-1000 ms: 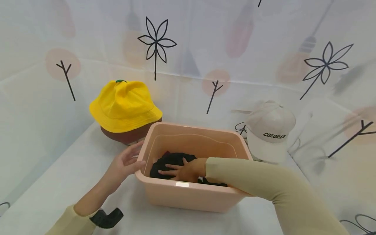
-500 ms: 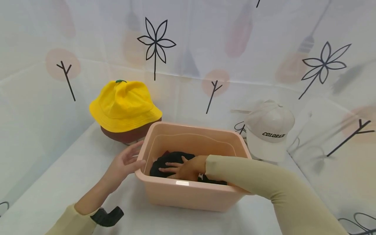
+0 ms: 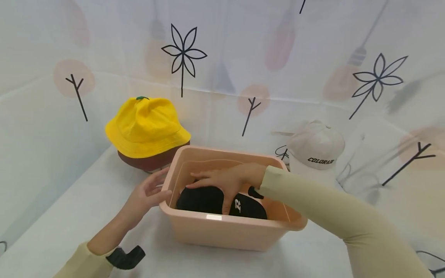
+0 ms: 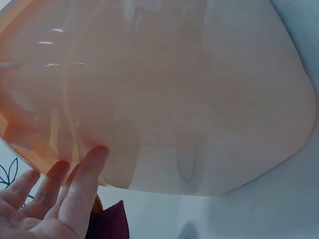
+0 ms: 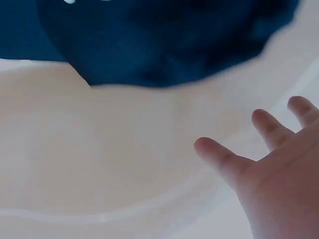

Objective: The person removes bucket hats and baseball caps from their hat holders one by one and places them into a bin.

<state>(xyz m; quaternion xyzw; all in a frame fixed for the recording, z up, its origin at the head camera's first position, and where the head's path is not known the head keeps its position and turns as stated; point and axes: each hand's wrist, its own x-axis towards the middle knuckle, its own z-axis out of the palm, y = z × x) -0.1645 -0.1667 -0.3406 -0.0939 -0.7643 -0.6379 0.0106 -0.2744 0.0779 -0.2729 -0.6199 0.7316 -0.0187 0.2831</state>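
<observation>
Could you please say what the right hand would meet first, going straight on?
The right hand would probably meet the left inner wall of the rectangular peach plastic bin, though depth is unclear.

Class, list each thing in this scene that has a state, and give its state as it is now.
Bin: upright, open at the top.
Black cap: lying in the bin, partly hidden by the right hand.
Yellow hat: crown up, not held.
White cap: crown up, lettering facing the viewer, not held.
Left hand: touching the bin's left side.
Right hand: fingers spread, gripping nothing.
</observation>
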